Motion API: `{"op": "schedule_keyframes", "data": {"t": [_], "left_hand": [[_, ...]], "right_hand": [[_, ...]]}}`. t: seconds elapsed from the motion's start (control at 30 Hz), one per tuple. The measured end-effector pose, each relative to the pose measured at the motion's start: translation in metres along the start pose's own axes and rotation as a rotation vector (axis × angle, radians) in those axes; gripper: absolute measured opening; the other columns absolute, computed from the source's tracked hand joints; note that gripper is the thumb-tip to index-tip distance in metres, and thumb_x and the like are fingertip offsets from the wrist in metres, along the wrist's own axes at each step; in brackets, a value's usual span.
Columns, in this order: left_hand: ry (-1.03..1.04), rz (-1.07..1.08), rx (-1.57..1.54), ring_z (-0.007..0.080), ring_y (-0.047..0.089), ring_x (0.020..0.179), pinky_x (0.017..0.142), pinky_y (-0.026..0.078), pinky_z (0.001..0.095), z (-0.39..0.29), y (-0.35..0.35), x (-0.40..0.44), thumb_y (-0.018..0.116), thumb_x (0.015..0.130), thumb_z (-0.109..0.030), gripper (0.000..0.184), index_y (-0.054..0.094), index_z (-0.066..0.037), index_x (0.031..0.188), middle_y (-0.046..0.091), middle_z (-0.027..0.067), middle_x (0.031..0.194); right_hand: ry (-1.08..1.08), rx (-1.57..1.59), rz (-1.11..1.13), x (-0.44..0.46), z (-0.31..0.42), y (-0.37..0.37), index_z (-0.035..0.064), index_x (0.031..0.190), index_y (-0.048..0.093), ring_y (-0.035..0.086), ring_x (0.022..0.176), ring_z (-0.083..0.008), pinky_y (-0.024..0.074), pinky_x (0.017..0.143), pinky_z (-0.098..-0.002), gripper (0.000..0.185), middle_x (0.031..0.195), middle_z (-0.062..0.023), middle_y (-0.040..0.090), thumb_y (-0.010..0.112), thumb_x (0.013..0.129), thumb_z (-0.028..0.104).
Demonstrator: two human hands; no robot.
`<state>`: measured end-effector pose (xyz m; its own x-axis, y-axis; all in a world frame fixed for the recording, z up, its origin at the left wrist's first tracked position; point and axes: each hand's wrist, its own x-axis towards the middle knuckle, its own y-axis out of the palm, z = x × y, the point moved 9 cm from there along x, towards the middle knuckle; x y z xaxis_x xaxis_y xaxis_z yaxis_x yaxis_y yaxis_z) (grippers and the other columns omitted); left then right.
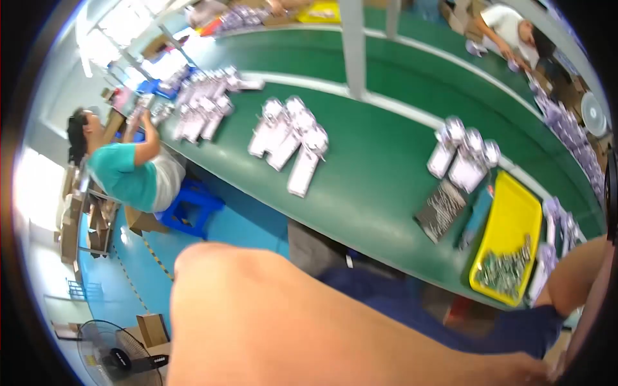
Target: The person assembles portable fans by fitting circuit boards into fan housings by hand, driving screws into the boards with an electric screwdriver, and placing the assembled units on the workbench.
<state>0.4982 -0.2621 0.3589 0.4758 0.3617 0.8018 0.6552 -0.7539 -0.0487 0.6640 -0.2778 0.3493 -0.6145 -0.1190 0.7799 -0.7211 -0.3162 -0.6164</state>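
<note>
A bare bent arm (309,321) fills the lower middle of the head view, very close to the camera. It runs toward the blurred lower right edge, where I cannot make out any fingers. Another bare limb (573,276) shows at the right edge beside dark blue cloth (386,296). Neither of my hands can be clearly seen. Nearest on the green table are a yellow tray (512,206) with small metal parts (505,270), a teal-handled tool (477,215) and a dark printed piece (441,211). Pale wrapped packs (467,161) lie behind them.
More wrapped packs (290,138) lie along the green table (373,174). A person in a teal shirt (122,170) works at its left end, near a blue stool (193,206). Another person (508,35) works at the far right. A fan (119,357) stands lower left. A white post (353,51) rises behind.
</note>
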Motion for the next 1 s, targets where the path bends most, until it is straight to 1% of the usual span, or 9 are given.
{"op": "schedule_keyframes", "data": {"t": [0.13, 0.37, 0.47, 0.53, 0.6, 0.7, 0.77, 0.87, 1.0], "left_hand": [[0.013, -0.008, 0.066, 0.0343, 0.059, 0.12, 0.1, 0.048, 0.0454, -0.007, -0.008, -0.006, 0.052, 0.1, -0.038, 0.06, 0.046, 0.011, 0.135, 0.06, 0.0227, 0.128], [-0.02, 0.148, 0.059, 0.0338, 0.059, 0.12, 0.101, 0.048, 0.045, -0.012, -0.004, -0.004, 0.053, 0.099, -0.035, 0.059, 0.046, 0.01, 0.135, 0.06, 0.022, 0.128], [0.002, 0.148, -0.021, 0.0336, 0.059, 0.12, 0.101, 0.047, 0.0448, -0.038, 0.004, 0.006, 0.053, 0.099, -0.034, 0.058, 0.046, 0.01, 0.136, 0.059, 0.0217, 0.129], [-0.128, 0.188, 0.009, 0.0335, 0.058, 0.121, 0.102, 0.047, 0.0447, -0.067, 0.032, 0.029, 0.053, 0.098, -0.033, 0.057, 0.046, 0.01, 0.136, 0.059, 0.0215, 0.129], [-0.162, 0.204, 0.019, 0.0334, 0.058, 0.121, 0.102, 0.047, 0.0446, -0.084, 0.043, 0.032, 0.053, 0.098, -0.032, 0.057, 0.046, 0.01, 0.136, 0.059, 0.0213, 0.129], [-0.253, 0.187, -0.043, 0.0332, 0.058, 0.121, 0.102, 0.046, 0.0444, -0.058, 0.019, 0.007, 0.054, 0.098, -0.031, 0.056, 0.046, 0.01, 0.136, 0.059, 0.021, 0.129], [-0.351, 0.142, -0.03, 0.033, 0.058, 0.121, 0.102, 0.046, 0.0443, -0.046, 0.03, -0.014, 0.054, 0.097, -0.03, 0.056, 0.046, 0.01, 0.136, 0.059, 0.0208, 0.129], [-0.535, 0.16, -0.06, 0.0328, 0.058, 0.121, 0.103, 0.046, 0.0441, -0.028, 0.075, -0.017, 0.054, 0.097, -0.029, 0.056, 0.046, 0.009, 0.136, 0.059, 0.0205, 0.129], [-0.465, 0.231, -0.062, 0.0326, 0.057, 0.121, 0.103, 0.045, 0.0438, -0.015, 0.094, -0.038, 0.055, 0.097, -0.028, 0.055, 0.045, 0.009, 0.136, 0.058, 0.0201, 0.129]], "right_hand": [[-0.047, -0.004, 0.03, 0.006, -0.004, -0.002, -0.0054, 0.139, 0.045, 0.053, 0.126, -0.0303, 0.0413, 0.107, -0.0412, 0.058, 0.137, -0.0192, 0.054, 0.056, 0.098, 0.034], [-0.176, -0.062, 0.112, 0.04, 0.034, -0.018, -0.0055, 0.137, 0.046, 0.054, 0.124, -0.0303, 0.0422, 0.106, -0.0413, 0.056, 0.136, -0.0192, 0.055, 0.057, 0.097, 0.032], [-0.032, -0.109, 0.144, 0.095, 0.067, -0.035, -0.0056, 0.137, 0.047, 0.055, 0.123, -0.0302, 0.0426, 0.105, -0.0414, 0.055, 0.135, -0.0192, 0.055, 0.057, 0.097, 0.031], [0.036, -0.076, 0.03, 0.122, 0.097, -0.064, -0.0056, 0.136, 0.047, 0.055, 0.123, -0.0302, 0.0428, 0.105, -0.0414, 0.055, 0.134, -0.0192, 0.056, 0.057, 0.096, 0.03], [0.052, -0.046, 0.064, 0.141, 0.103, -0.065, -0.0057, 0.136, 0.047, 0.055, 0.122, -0.0302, 0.0431, 0.104, -0.0415, 0.054, 0.134, -0.0192, 0.056, 0.057, 0.096, 0.03], [0.225, 0.062, 0.029, 0.128, 0.048, -0.047, -0.0058, 0.135, 0.048, 0.056, 0.122, -0.0301, 0.0435, 0.104, -0.0415, 0.053, 0.133, -0.0192, 0.056, 0.057, 0.096, 0.029], [0.26, 0.181, -0.029, 0.094, 0.018, -0.035, -0.0058, 0.135, 0.048, 0.056, 0.121, -0.0301, 0.0437, 0.104, -0.0415, 0.053, 0.133, -0.0192, 0.057, 0.058, 0.096, 0.028], [0.25, 0.223, -0.151, 0.045, 0.015, -0.038, -0.0059, 0.134, 0.049, 0.057, 0.12, -0.0301, 0.0441, 0.103, -0.0416, 0.052, 0.132, -0.0192, 0.057, 0.058, 0.095, 0.027], [0.192, 0.194, -0.053, 0.042, 0.016, -0.014, -0.006, 0.133, 0.049, 0.057, 0.119, -0.03, 0.0446, 0.103, -0.0417, 0.051, 0.131, -0.0192, 0.058, 0.058, 0.095, 0.026]]}}
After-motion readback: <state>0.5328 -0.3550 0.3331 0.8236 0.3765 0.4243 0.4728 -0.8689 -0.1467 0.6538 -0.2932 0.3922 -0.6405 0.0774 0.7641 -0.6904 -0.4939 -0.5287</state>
